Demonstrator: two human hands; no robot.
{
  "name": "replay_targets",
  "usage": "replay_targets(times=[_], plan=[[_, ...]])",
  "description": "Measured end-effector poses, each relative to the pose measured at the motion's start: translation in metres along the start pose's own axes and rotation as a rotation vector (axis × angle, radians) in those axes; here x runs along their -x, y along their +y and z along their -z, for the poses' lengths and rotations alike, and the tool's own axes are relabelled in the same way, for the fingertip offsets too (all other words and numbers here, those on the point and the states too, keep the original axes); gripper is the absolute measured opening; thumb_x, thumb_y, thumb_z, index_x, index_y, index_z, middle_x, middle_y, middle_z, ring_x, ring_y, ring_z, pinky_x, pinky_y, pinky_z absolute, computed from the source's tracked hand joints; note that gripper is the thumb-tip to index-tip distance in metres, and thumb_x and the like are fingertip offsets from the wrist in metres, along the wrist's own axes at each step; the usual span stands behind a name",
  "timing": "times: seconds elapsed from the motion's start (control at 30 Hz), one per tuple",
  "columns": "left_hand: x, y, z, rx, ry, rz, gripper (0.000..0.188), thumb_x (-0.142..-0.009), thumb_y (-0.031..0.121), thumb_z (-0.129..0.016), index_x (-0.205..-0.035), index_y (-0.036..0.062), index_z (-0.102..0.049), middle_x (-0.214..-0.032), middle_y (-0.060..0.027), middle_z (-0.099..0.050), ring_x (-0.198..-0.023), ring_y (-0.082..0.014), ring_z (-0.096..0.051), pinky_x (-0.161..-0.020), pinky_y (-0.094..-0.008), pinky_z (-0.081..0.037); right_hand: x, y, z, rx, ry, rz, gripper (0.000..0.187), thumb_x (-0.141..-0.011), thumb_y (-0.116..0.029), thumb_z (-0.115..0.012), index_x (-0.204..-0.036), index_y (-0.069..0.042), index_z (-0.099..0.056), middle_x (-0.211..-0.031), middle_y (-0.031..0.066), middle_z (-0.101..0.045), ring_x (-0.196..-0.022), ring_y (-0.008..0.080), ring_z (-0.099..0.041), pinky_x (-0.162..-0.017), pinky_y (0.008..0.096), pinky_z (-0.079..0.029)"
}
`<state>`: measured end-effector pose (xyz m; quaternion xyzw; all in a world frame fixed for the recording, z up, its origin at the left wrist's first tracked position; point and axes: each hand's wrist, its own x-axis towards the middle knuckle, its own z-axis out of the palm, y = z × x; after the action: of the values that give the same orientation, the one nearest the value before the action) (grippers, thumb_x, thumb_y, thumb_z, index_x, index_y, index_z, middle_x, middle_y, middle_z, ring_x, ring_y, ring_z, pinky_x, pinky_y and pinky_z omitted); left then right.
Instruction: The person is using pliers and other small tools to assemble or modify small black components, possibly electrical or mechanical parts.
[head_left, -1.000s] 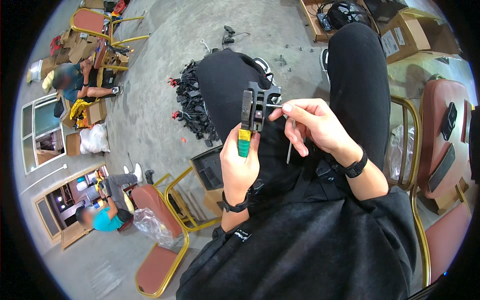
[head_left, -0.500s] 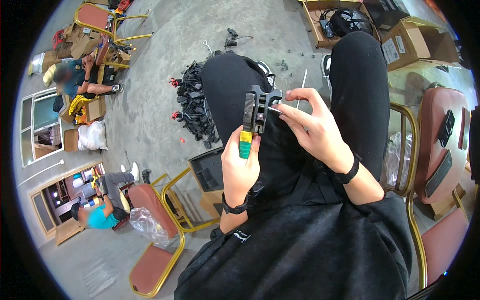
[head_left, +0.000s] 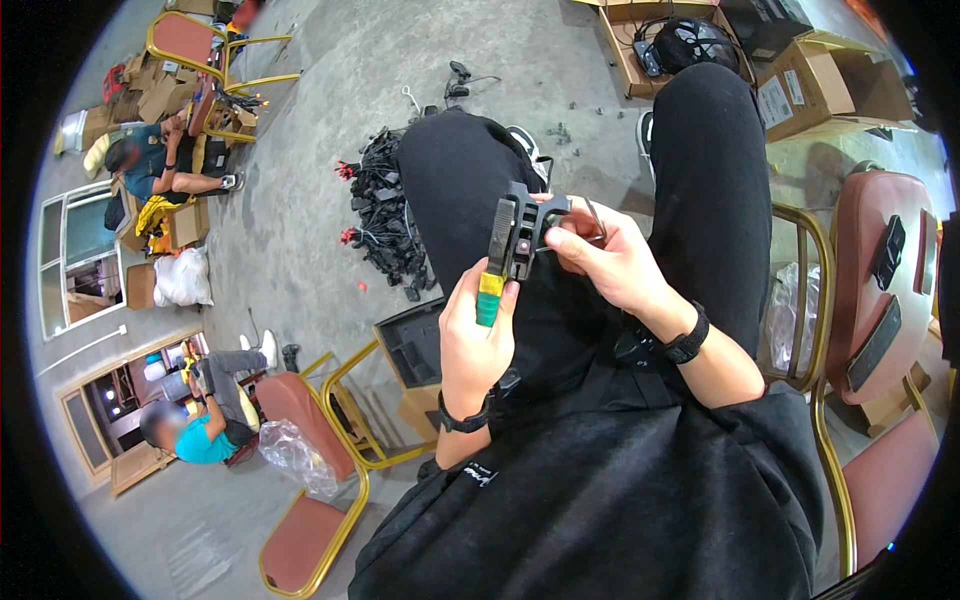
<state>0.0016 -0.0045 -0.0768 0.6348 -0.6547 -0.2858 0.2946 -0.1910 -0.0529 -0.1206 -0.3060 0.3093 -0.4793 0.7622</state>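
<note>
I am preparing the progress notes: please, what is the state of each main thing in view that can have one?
Black clamp-like device: gripped in left hand
Bent hex key: held in right hand
Black cables: heaped
Labelled cardboard box: open
Left clear plastic bag: crumpled

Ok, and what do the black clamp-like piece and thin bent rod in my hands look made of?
Black clamp-like piece: possibly molded plastic, judging by its dull, dark finish, though coated metal is possible. Thin bent rod: likely metal, given its slim shape and gray sheen.
</note>
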Motion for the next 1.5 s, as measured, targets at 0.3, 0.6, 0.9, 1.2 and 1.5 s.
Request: replay_targets(times=[0.3, 0.6, 0.9, 1.2, 1.5], plan=[[0.003, 0.010, 0.009, -0.042, -0.062, -0.083, 0.039, -0.096, 0.007, -0.071, -0.132, -0.0039, -0.061, -0.113, -0.0242, -0.071, -0.102, -0.0382, -0.073, -0.086, -0.0378, -0.056, 0.004, 0.008, 0.006, -0.139, -0.083, 0.044, 0.037, -0.097, -0.012, -0.074, -0.132, -0.006, -0.065, -0.100, -0.0051, -0.066, -0.084, 0.0010, -0.054, -0.074, 0.0201, -0.047], [0.004, 0.019, 0.012, -0.152, -0.012, -0.186, 0.044, -0.094, 0.002, -0.070, -0.137, -0.0027, -0.059, -0.122, -0.0246, -0.070, -0.109, -0.0374, -0.072, -0.091, -0.0391, -0.057, 0.007, 0.011, 0.008, -0.223, -0.162, 0.061, 0.034, -0.099, -0.012, -0.071, -0.131, -0.005, -0.060, -0.105, -0.0036, -0.065, -0.092, 0.0019, -0.057, -0.080, 0.0211, -0.050], [0.008, 0.029, 0.019, -0.170, -0.069, -0.079, 0.044, -0.094, 0.004, -0.070, -0.136, -0.0024, -0.058, -0.118, -0.0254, -0.070, -0.106, -0.0421, -0.071, -0.086, -0.0411, -0.057, 0.006, 0.014, 0.005, -0.243, -0.187, 0.032, 0.032, -0.103, -0.015, -0.067, -0.131, -0.003, -0.059, -0.094, -0.0010, -0.063, -0.080, 0.0068, -0.055, -0.071, 0.0240, -0.047], [0.009, 0.041, 0.026, -0.139, -0.152, 0.058, 0.040, -0.096, 0.007, -0.068, -0.134, -0.0022, -0.058, -0.122, -0.0255, -0.067, -0.110, -0.0422, -0.069, -0.089, -0.0418, -0.056, 0.005, 0.016, 0.002, -0.319, -0.208, -0.034, 0.025, -0.105, -0.021, -0.063, -0.124, -0.005, -0.061, -0.089, -0.0004, -0.061, -0.074, 0.0087, -0.052, -0.066, 0.0252, -0.043], [0.003, 0.041, 0.028, -0.218, -0.113, -0.068, 0.035, -0.094, 0.003, -0.066, -0.129, -0.0001, -0.061, -0.109, -0.0199, -0.061, -0.101, -0.0403, -0.065, -0.087, -0.0428, -0.052, 0.004, 0.020, 0.003, -0.292, -0.208, -0.044, 0.023, -0.107, -0.021, -0.060, -0.124, -0.005, -0.059, -0.090, -0.0005, -0.061, -0.072, 0.0078, -0.052, -0.064, 0.0249, -0.043]])
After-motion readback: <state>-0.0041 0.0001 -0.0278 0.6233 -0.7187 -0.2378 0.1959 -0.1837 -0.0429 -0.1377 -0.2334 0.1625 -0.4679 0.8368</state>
